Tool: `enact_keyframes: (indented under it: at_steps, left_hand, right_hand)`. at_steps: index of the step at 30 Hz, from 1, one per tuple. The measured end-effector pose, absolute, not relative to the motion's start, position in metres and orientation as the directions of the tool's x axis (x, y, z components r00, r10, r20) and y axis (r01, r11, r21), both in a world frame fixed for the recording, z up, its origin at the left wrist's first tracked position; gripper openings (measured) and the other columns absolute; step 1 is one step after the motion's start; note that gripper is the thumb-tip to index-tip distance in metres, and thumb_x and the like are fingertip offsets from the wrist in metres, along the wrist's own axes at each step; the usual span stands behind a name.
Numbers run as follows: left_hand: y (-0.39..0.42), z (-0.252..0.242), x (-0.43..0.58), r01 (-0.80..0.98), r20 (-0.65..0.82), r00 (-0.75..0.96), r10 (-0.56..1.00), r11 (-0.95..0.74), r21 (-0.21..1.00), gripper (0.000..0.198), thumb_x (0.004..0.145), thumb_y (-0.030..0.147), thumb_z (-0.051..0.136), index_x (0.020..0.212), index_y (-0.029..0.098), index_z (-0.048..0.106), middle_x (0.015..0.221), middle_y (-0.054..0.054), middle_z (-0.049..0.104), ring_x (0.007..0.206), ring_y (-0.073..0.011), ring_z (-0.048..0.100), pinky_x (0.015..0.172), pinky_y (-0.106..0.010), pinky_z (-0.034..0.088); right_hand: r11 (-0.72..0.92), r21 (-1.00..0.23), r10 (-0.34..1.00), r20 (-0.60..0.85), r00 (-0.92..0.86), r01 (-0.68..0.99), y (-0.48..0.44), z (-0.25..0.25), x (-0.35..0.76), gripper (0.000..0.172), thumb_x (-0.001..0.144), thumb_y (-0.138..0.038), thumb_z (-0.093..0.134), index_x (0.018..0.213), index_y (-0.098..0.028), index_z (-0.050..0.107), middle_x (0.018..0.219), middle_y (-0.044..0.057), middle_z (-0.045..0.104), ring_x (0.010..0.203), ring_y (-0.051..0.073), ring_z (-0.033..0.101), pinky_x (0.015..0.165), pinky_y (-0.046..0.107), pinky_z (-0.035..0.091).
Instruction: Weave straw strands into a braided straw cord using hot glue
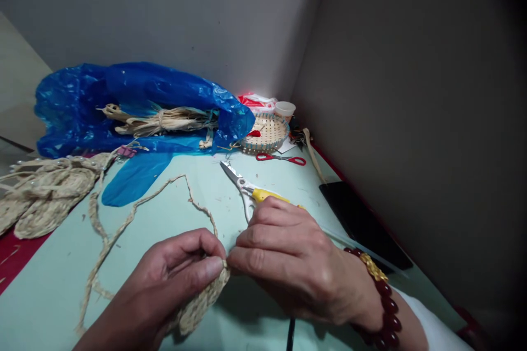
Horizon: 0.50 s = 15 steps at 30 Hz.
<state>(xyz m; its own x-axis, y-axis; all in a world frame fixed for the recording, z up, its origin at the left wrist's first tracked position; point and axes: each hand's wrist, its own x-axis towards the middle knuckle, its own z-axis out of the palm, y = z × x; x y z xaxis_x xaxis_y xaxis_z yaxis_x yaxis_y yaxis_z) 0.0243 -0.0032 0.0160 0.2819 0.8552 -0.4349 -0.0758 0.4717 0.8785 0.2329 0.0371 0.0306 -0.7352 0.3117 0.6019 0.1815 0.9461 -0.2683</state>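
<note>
My left hand [181, 269] is closed on a braided straw piece [201, 304], with the thumb and forefinger pinching its upper edge. A twisted straw cord [134, 211] rises from that pinch and loops left across the tabletop. My right hand [292, 258], with a dark red bead bracelet [389, 304] at its wrist, meets the same edge with curled fingers. Whatever its fingertips grip is hidden. Just beyond the right knuckles are a yellow handle [265, 195] with a thin metal shaft and white-handled shears [241, 182]; whether the handle touches the hand I cannot tell.
A blue plastic bag [78, 104] holds a bundle of dry straw [160, 120] at the back. Woven straw soles [55, 197] lie left. A round basket [265, 134], white cup [285, 108] and red scissors [280, 159] sit behind. A black flat object [362, 222] lies right.
</note>
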Motion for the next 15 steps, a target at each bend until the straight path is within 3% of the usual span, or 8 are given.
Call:
enact_keyframes:
  at_steps: [5, 7, 12, 15]
  left_hand:
    - [-0.0014, 0.0114, 0.0231, -0.171, -0.439, 0.316, 0.841, 0.506, 0.846, 0.028, 0.071, 0.042, 0.078, 0.065, 0.022, 0.06, 0.058, 0.005, 0.043, 0.059, -0.0123, 0.032, 0.053, -0.023, 0.032]
    - [-0.0017, 0.0118, 0.0241, -0.102, -0.43, 0.245, 0.869, 0.464, 0.88, 0.028, 0.072, 0.045, 0.077, 0.065, 0.022, 0.062, 0.058, 0.005, 0.044, 0.059, -0.0124, 0.036, 0.054, -0.022, 0.034]
    - [-0.0047, 0.0161, 0.0258, 0.058, -0.371, 0.008, 0.929, 0.37, 0.927, 0.026, 0.072, 0.052, 0.074, 0.085, 0.03, 0.071, 0.077, 0.002, 0.064, 0.07, -0.0153, 0.054, 0.056, -0.021, 0.042]
    - [-0.0057, 0.0203, 0.027, 0.112, -0.324, 0.001, 0.946, 0.322, 0.94, 0.022, 0.073, 0.051, 0.074, 0.077, 0.03, 0.071, 0.073, 0.004, 0.064, 0.065, -0.0127, 0.054, 0.051, -0.018, 0.041]
  right_hand:
    - [0.949, -0.273, 0.296, 0.586, -0.755, 0.159, 0.0391, 0.0273, 0.2323, 0.023, 0.09, -0.007, 0.047, 0.097, -0.008, 0.068, 0.075, 0.005, 0.067, 0.068, 0.018, 0.048, 0.065, 0.037, 0.04]
    - [0.938, -0.297, 0.323, 0.573, -0.753, 0.176, 0.0399, 0.0263, 0.2325, 0.023, 0.087, -0.007, 0.049, 0.098, -0.008, 0.068, 0.078, 0.006, 0.068, 0.07, 0.019, 0.049, 0.066, 0.037, 0.04]
    - [0.887, -0.421, 0.428, 0.601, -0.675, 0.188, 0.0397, 0.028, 0.2313, 0.016, 0.09, -0.008, 0.055, 0.095, -0.006, 0.07, 0.08, 0.008, 0.068, 0.072, 0.017, 0.051, 0.067, 0.035, 0.041]
    - [0.89, -0.413, 0.433, 0.629, -0.646, 0.194, 0.0392, 0.0293, 0.2308, 0.015, 0.091, -0.008, 0.055, 0.094, -0.006, 0.069, 0.078, 0.008, 0.068, 0.07, 0.017, 0.05, 0.066, 0.034, 0.04]
